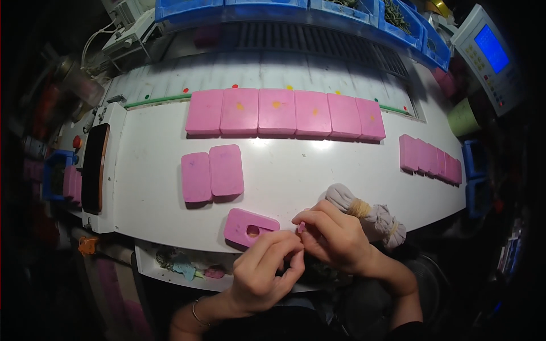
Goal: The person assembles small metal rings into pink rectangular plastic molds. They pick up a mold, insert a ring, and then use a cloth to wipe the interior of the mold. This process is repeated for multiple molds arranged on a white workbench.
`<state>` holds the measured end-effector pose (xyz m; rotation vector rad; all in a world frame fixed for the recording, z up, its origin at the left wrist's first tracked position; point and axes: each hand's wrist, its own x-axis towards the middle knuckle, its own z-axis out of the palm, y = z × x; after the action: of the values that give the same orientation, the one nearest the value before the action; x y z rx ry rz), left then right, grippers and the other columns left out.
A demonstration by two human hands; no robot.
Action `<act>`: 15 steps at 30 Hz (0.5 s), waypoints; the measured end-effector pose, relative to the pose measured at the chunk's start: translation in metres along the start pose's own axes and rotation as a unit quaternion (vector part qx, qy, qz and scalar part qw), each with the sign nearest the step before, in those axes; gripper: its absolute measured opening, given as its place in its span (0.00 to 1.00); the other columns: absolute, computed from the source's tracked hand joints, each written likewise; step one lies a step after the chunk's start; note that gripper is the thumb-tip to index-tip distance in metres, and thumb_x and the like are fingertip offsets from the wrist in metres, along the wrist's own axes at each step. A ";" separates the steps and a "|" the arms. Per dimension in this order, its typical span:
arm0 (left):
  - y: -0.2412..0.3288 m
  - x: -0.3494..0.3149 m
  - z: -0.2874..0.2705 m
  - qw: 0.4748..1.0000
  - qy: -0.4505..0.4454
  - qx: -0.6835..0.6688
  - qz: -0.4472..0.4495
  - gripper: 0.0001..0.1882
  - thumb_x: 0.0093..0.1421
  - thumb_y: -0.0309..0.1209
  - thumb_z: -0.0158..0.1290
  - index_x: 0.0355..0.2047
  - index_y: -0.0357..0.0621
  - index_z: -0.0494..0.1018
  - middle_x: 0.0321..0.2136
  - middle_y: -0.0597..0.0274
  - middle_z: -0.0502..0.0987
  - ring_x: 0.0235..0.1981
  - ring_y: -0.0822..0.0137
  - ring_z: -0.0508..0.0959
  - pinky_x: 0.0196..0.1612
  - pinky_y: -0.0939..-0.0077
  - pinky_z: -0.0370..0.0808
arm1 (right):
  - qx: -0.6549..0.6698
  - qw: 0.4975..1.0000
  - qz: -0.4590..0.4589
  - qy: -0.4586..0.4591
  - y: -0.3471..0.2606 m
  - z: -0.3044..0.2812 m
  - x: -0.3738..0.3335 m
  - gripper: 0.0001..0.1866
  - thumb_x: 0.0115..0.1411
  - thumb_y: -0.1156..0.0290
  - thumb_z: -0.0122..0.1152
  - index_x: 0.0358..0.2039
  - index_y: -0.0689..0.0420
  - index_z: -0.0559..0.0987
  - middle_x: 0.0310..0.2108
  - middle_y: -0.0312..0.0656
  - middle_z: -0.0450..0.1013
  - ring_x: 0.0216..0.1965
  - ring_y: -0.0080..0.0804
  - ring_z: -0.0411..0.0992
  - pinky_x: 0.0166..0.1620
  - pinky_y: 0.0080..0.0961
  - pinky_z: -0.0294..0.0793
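Observation:
My right hand (pixel 336 238) is closed in a pinch on a small pink piece (pixel 301 227), above the front edge of the white table. My left hand (pixel 266 271) is closed right beside it, fingertips together and close to the right hand's; what it holds, if anything, is hidden. Just behind the left hand lies a pink block (pixel 238 225) with a round hole and a slot-like recess, partly covered by that hand. Beyond my right hand rests a pale grey cloth bundle (pixel 375 213) bound with tan bands.
Two pink blocks (pixel 226 170) lie left of centre. Several more form a long row (pixel 277 112) behind; thinner ones (pixel 427 158) line up at right. A phone (pixel 95 169) lies at left. Below the table edge sits a drawer (pixel 149 267). Blue bins (pixel 267 5) and a blue-screened device (pixel 490 54) stand behind.

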<state>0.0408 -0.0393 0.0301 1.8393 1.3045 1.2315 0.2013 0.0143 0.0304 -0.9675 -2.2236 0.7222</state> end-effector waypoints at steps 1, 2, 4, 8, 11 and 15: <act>0.000 -0.006 0.003 1.000 0.003 -0.005 -0.009 0.11 0.44 0.14 0.56 0.30 0.35 0.72 0.30 0.57 0.74 0.23 0.70 0.74 0.24 0.81 0.73 | 0.010 1.000 0.010 -0.009 0.000 0.001 -0.002 0.12 0.51 0.76 0.58 0.38 0.61 0.72 0.28 0.42 0.65 0.24 0.38 0.70 0.25 0.28 0.71; -0.002 -0.011 0.008 1.000 0.006 -0.011 -0.018 0.11 0.44 0.14 0.55 0.30 0.35 0.72 0.30 0.58 0.74 0.22 0.69 0.75 0.24 0.80 0.73 | 0.023 1.000 0.012 -0.016 0.002 0.002 -0.004 0.12 0.52 0.76 0.58 0.38 0.61 0.71 0.28 0.43 0.65 0.24 0.39 0.70 0.25 0.28 0.71; -0.004 -0.016 0.011 0.999 0.000 -0.021 -0.028 0.10 0.46 0.15 0.55 0.30 0.36 0.72 0.30 0.58 0.73 0.22 0.67 0.75 0.23 0.80 0.73 | 0.046 0.998 0.015 -0.029 0.007 0.001 -0.003 0.12 0.52 0.77 0.57 0.38 0.62 0.71 0.29 0.44 0.65 0.25 0.41 0.70 0.26 0.29 0.71; 0.001 -0.010 0.008 0.996 -0.014 -0.029 -0.082 0.09 0.51 0.20 0.56 0.34 0.37 0.72 0.27 0.56 0.74 0.21 0.66 0.75 0.24 0.79 0.73 | 0.092 0.993 0.022 -0.074 0.006 -0.002 -0.002 0.11 0.54 0.78 0.54 0.38 0.63 0.70 0.29 0.46 0.66 0.26 0.44 0.69 0.28 0.30 0.71; -0.007 -0.020 0.015 0.980 -0.071 -0.091 -0.162 0.08 0.54 0.17 0.53 0.36 0.33 0.73 0.21 0.58 0.75 0.19 0.73 0.75 0.24 0.84 0.73 | 0.115 0.988 0.049 -0.093 0.013 -0.007 0.001 0.10 0.54 0.77 0.54 0.38 0.63 0.70 0.30 0.46 0.66 0.26 0.44 0.70 0.28 0.30 0.71; -0.006 -0.012 0.011 0.973 -0.087 -0.098 -0.189 0.04 0.54 0.24 0.55 0.30 0.36 0.75 0.23 0.53 0.76 0.18 0.62 0.75 0.22 0.76 0.69 | 0.078 0.993 0.017 -0.082 0.008 -0.004 -0.007 0.10 0.54 0.76 0.54 0.38 0.62 0.70 0.29 0.46 0.66 0.26 0.44 0.70 0.27 0.30 0.71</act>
<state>0.0469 -0.0474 0.0165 1.4431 1.3078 0.9353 0.2113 0.0147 0.0253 -0.8982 -2.2556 1.0065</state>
